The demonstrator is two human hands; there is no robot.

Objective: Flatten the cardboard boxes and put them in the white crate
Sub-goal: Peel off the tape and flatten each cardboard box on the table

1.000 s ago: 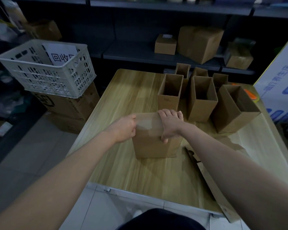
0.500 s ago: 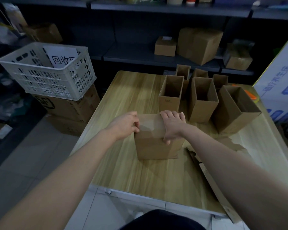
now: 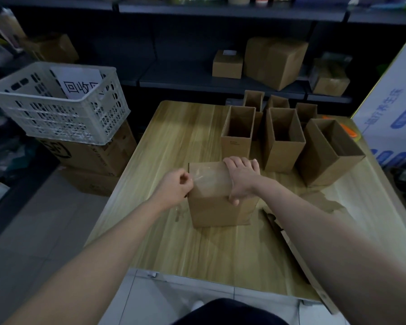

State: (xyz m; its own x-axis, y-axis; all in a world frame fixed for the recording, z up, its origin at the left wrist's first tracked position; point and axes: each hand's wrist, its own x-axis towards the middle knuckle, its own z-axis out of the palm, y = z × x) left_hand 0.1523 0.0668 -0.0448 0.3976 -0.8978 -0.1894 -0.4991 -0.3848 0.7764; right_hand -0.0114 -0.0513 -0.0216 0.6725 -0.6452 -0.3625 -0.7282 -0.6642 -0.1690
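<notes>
A taped cardboard box (image 3: 217, 208) stands upright near the middle of the wooden table (image 3: 174, 242). My right hand (image 3: 242, 180) grips its top right edge, fingers over the top and thumb on the front. My left hand (image 3: 175, 190) pinches the clear tape (image 3: 205, 178) at the box's top left corner. Several open boxes (image 3: 284, 139) stand behind it. The white crate (image 3: 56, 106) sits to the left of the table on stacked cartons, with a printed sheet inside.
Torn cardboard strips (image 3: 298, 254) lie along the table's right front edge. A large white and blue carton (image 3: 389, 118) stands at the right. Dark shelves (image 3: 220, 76) with more boxes run behind the table. Tiled floor (image 3: 40, 231) lies to the left.
My left hand has moved a little off the box's left edge, pulling at the tape end. My right hand keeps its hold on the box top.
</notes>
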